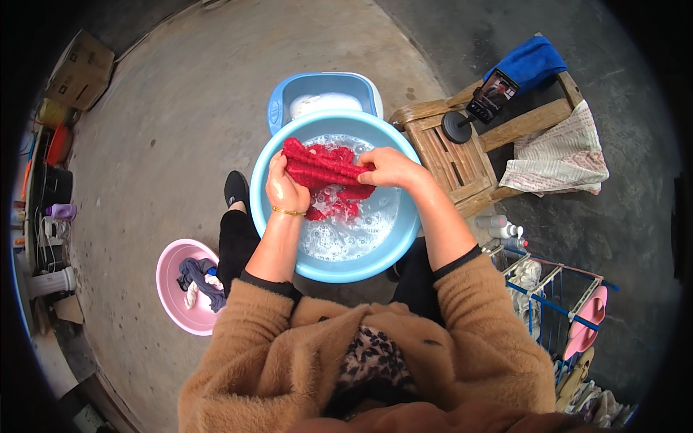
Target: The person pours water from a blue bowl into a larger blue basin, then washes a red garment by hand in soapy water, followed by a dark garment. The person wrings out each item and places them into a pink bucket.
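Note:
A wet red knitted fabric [330, 172] is stretched between my two hands above a light-blue round basin [403, 238]. My left hand [284, 187] grips its left end, with the palm turned inward and wet. At the right end, my right hand [387, 166] pinches an edge between thumb and fingers. The lower folds of the fabric hang into soapy water [352, 238] covered with bubbles. Which garment it is, I cannot tell.
Behind the basin stands a blue tub [325, 84] holding suds. A pink basin [187, 327] with dark and white clothes sits at left. On a wooden chair [444, 157] at right are a phone [492, 94] on a stand and cloths. Bottles [506, 230] and a blue rack [557, 306] stand nearer.

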Motion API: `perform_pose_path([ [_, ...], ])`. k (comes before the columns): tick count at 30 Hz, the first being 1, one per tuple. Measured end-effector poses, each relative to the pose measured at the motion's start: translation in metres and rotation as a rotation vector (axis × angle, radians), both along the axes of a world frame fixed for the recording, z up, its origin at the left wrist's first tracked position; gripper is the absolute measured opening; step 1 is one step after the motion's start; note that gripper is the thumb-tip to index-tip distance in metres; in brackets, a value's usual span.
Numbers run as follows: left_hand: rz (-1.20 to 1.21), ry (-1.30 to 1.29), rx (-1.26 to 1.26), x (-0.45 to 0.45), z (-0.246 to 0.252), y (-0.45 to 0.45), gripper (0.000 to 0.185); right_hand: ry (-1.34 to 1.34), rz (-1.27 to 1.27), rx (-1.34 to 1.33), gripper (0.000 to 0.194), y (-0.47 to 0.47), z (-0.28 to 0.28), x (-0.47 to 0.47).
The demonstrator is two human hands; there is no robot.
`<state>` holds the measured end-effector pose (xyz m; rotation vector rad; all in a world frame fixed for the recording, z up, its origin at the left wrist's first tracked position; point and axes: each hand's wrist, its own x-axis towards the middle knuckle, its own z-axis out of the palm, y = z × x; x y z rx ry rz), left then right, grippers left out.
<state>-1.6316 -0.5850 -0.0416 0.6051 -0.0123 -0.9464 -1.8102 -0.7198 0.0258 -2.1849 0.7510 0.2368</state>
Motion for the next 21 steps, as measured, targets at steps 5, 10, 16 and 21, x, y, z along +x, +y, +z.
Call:
perform_pose_path([
  [5, 0.004, -0.020, 0.008, -0.002, 0.003, 0.000, 0.023, -0.479, -0.422, 0.333, 0.013, -0.008, -0.004, 0.000],
  [10, -0.375, -0.039, -0.045, -0.012, 0.018, 0.003, 0.027, -0.969, -0.485, 0.856, 0.019, -0.012, -0.010, 0.002],
  [16, -0.456, -0.275, -0.081, -0.015, 0.029, 0.003, 0.040, -0.956, -0.559, 1.005, 0.043, -0.004, -0.002, 0.007],
  [21, -0.470, -0.563, -0.016, -0.025, 0.026, 0.006, 0.037, -0.853, -0.191, 0.503, 0.066, 0.018, -0.007, 0.021],
])
